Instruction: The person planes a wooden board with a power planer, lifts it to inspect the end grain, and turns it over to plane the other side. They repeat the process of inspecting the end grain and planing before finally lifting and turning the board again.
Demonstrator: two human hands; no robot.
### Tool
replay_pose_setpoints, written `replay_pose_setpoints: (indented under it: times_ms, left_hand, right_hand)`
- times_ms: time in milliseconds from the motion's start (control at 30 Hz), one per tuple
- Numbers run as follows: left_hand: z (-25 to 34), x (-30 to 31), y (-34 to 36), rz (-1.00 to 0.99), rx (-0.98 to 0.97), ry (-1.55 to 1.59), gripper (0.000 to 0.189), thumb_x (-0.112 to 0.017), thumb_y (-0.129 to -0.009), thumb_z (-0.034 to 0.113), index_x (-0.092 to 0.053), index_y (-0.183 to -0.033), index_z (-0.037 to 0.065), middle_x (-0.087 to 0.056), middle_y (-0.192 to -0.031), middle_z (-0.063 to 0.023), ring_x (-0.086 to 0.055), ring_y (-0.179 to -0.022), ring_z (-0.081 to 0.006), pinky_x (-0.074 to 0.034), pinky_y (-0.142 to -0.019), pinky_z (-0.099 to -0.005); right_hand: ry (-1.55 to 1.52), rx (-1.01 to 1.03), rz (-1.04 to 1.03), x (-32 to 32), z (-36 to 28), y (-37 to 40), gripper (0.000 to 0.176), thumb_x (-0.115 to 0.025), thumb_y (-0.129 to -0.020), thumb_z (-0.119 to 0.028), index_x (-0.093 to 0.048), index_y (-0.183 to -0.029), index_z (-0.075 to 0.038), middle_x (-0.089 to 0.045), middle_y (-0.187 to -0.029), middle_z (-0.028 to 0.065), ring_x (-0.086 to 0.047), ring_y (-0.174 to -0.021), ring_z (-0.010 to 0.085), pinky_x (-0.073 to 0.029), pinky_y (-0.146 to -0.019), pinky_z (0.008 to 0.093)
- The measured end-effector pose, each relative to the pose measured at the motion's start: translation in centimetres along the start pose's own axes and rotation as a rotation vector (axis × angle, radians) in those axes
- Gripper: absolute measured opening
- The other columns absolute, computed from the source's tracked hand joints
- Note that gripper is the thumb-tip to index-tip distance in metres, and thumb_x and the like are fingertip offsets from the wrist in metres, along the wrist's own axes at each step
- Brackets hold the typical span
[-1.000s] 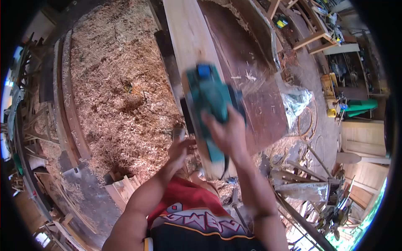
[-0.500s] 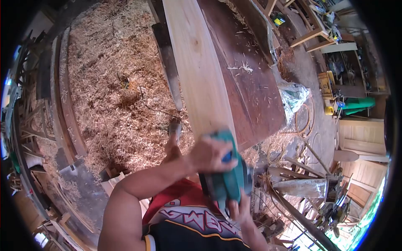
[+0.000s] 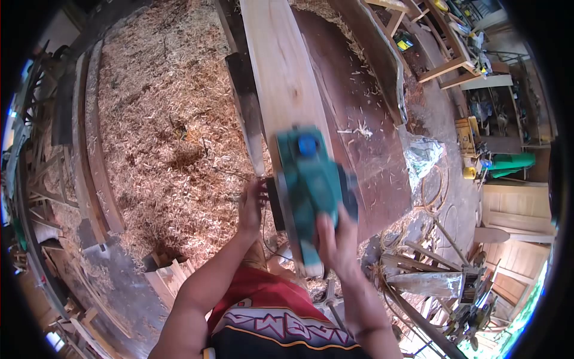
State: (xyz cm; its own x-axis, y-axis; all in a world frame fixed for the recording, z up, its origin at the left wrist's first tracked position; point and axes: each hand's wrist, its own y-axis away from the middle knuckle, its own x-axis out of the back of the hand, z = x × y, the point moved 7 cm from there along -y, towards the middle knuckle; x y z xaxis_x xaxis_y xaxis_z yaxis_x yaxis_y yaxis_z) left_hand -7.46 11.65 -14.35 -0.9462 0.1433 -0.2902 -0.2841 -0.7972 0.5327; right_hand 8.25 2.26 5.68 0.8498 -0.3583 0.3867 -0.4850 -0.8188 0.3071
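Observation:
A green electric hand planer (image 3: 311, 185) with a blue front knob sits on a long pale wooden board (image 3: 281, 66), near the board's close end. My right hand (image 3: 336, 239) is wrapped round the planer's rear handle. Off the knob, my left hand (image 3: 252, 203) is at the left edge of the board, beside the planer's dark side part, fingers pointing forward and partly in shadow. The board lies lengthwise away from me on a dark reddish-brown worktop (image 3: 379, 167).
Wood shavings (image 3: 161, 119) cover the floor on the left. A dark timber (image 3: 245, 90) runs along the board's left side. Crumpled plastic sheeting (image 3: 423, 154) hangs at the worktop's right corner. Wooden frames (image 3: 445, 69), a green item (image 3: 511, 163) and scrap timber (image 3: 418, 269) stand to the right.
The planer has moved forward along the board, my right hand still on its handle. My left hand has left the front knob and dropped to the board's left edge.

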Motion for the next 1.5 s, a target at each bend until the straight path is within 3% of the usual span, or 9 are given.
replay_pose_setpoints:
  times_ms: [133,167,367,500,667,933,1233,1333,1500]
  left_hand:
    - [-8.3,1.6,2.5,-0.213,0.604,0.086,0.051,-0.034,-0.107,0.042,-0.043,-0.140,0.004,-0.070,-0.108,-0.0094,-0.070,-0.086,-0.0198,-0.056,-0.072,-0.0313]
    - [-8.1,1.2,3.8,-0.213,0.646,0.119,0.051,-0.031,-0.107,0.040,-0.042,-0.141,0.003,-0.072,-0.108,-0.0093,-0.070,-0.085,-0.0206,-0.055,-0.072,-0.0308]
    - [-6.8,2.9,2.4,-0.134,0.652,0.189,0.056,-0.029,-0.107,0.047,-0.061,-0.124,0.004,-0.072,-0.106,-0.0088,-0.069,-0.085,-0.0231,-0.054,-0.071,-0.0353]
    - [-4.1,5.3,-0.8,-0.033,0.476,-0.013,0.057,-0.032,-0.106,0.050,-0.062,-0.123,0.005,-0.071,-0.107,-0.0084,-0.067,-0.092,-0.0173,-0.051,-0.074,-0.0308]
    - [0.8,2.8,-2.5,-0.148,0.231,-0.061,0.046,-0.036,-0.106,0.038,-0.063,-0.119,0.004,-0.070,-0.104,-0.0107,-0.066,-0.092,-0.0183,-0.052,-0.075,-0.0316]
    - [-23.9,7.8,10.8,-0.959,0.171,-1.062,0.045,-0.062,-0.087,0.042,-0.066,-0.113,0.005,-0.069,-0.094,-0.0203,-0.066,-0.094,-0.0282,-0.050,-0.081,-0.0406]
    - [-19.1,1.5,18.1,-1.804,0.139,-0.683,0.042,-0.068,-0.083,0.039,-0.069,-0.108,0.006,-0.069,-0.099,-0.0248,-0.067,-0.097,-0.0299,-0.050,-0.088,-0.0422]
    - [-16.3,4.4,9.7,-1.625,0.588,-0.414,0.046,-0.061,-0.090,0.047,-0.071,-0.109,0.006,-0.069,-0.111,-0.0189,-0.066,-0.102,-0.0323,-0.049,-0.093,-0.0416]
    - [-5.4,10.4,-8.4,-0.934,0.512,-1.116,0.048,-0.056,-0.097,0.044,-0.066,-0.120,0.003,-0.068,-0.112,-0.0208,-0.064,-0.109,-0.0318,-0.048,-0.098,-0.0407]
  right_hand:
    - [0.024,0.222,0.147,-2.4,-8.2,-19.8,0.052,-0.052,-0.099,-0.048,-0.065,-0.102,0.003,-0.066,-0.082,0.0288,-0.068,-0.082,0.0430,-0.051,-0.074,0.0474]
    - [0.117,0.259,0.153,-2.8,-9.5,-24.8,0.055,-0.053,-0.098,-0.053,-0.059,-0.094,0.001,-0.058,-0.064,0.0036,-0.057,-0.051,0.0130,-0.046,-0.048,0.0303]
    - [-0.044,0.203,0.015,-4.2,-10.6,-30.8,0.066,-0.050,-0.093,-0.058,-0.063,-0.094,0.007,-0.069,-0.072,0.0168,-0.072,-0.069,0.0262,-0.055,-0.075,0.0383]
    - [-0.032,0.210,0.075,-2.4,-5.8,-17.9,0.060,-0.051,-0.097,-0.054,-0.057,-0.103,0.006,-0.064,-0.083,0.0317,-0.064,-0.083,0.0486,-0.049,-0.074,0.0494]
    - [-0.140,-0.011,0.006,-0.2,1.7,5.6,0.031,-0.054,-0.099,-0.024,-0.056,-0.120,-0.002,-0.059,-0.068,0.0064,-0.057,-0.062,0.0127,-0.045,-0.057,0.0310]
    - [-0.134,-0.053,0.056,0.2,9.5,24.2,0.045,-0.054,-0.095,-0.043,-0.059,-0.098,0.002,-0.060,-0.064,0.0066,-0.061,-0.057,0.0175,-0.048,-0.055,0.0319]
    - [-0.093,-0.008,0.057,-3.4,-0.9,-0.3,0.039,-0.053,-0.099,-0.037,-0.055,-0.106,0.001,-0.059,-0.061,0.0073,-0.062,-0.054,0.0180,-0.048,-0.052,0.0341]
    - [-0.085,0.050,0.119,-4.5,-6.6,-13.0,0.045,-0.047,-0.102,-0.047,-0.055,-0.098,-0.003,-0.053,-0.060,-0.0002,-0.052,-0.051,0.0082,-0.039,-0.046,0.0254]
    - [0.021,0.227,0.205,-6.1,-15.7,-38.1,0.048,-0.052,-0.100,-0.046,-0.059,-0.090,0.000,-0.056,-0.064,0.0031,-0.056,-0.050,0.0110,-0.044,-0.047,0.0294]
